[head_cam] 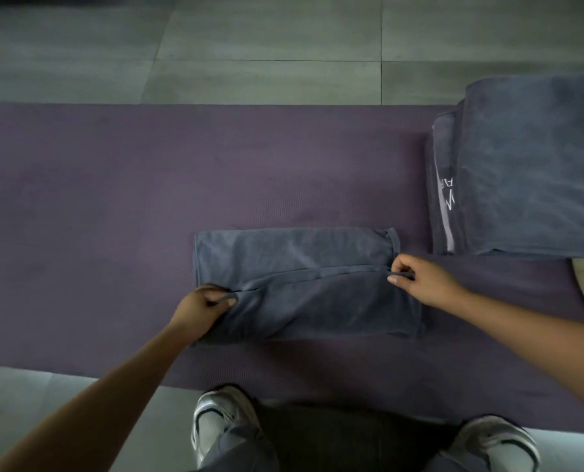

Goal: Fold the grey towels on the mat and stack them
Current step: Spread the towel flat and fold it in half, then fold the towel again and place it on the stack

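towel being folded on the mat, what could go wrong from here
1. Each hand, left and right, pinches only one end of the grey towel's lifted edge, and it sags between them, so the fold may land crooked or creased.
2. The towel's far right corner already curls up and may get trapped as a lump.
3. The stack overhangs the purple mat's far edge, so adding a towel could tip it.

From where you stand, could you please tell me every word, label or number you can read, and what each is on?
Pale lettering on the left edge of the stack of folded towels: only partly showing and turned sideways, too incomplete to read.
Towel being folded, mat, shoes: no text visible.
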